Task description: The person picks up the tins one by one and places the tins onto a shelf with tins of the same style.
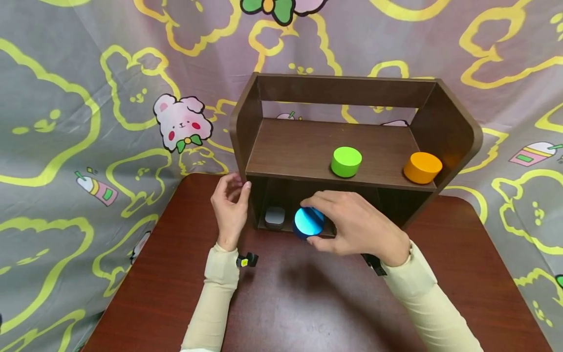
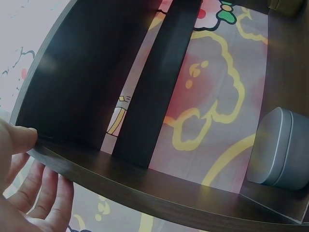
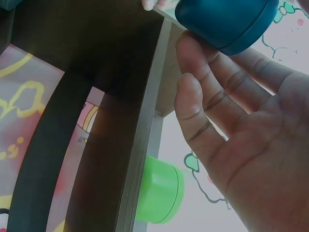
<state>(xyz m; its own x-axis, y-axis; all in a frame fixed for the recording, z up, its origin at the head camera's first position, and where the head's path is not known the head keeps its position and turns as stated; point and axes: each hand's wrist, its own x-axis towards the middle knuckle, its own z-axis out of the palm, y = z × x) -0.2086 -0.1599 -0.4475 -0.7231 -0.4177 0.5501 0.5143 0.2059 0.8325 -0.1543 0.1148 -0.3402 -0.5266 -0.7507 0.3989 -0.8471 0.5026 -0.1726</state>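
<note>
My right hand (image 1: 352,225) holds a round blue tin (image 1: 309,222) between thumb and fingers, just in front of the lower compartment of a dark brown wooden shelf (image 1: 303,142). In the right wrist view the fingers (image 3: 231,92) lie along the side of the tin. My left hand (image 1: 230,210) grips the front edge of the shelf's left side panel, thumb on one face and fingers (image 2: 48,198) on the other. Inside the lower compartment, near its left wall, sits a grey tin (image 1: 274,216). A green tin (image 1: 346,162) stands on the upper board at its front edge.
An orange tin (image 1: 422,168) stands on the upper board's right end, beside the right side panel. The shelf rests on a reddish-brown table (image 1: 145,293). Behind it hangs a grey-pink curtain (image 1: 66,146) with yellow cartoon outlines.
</note>
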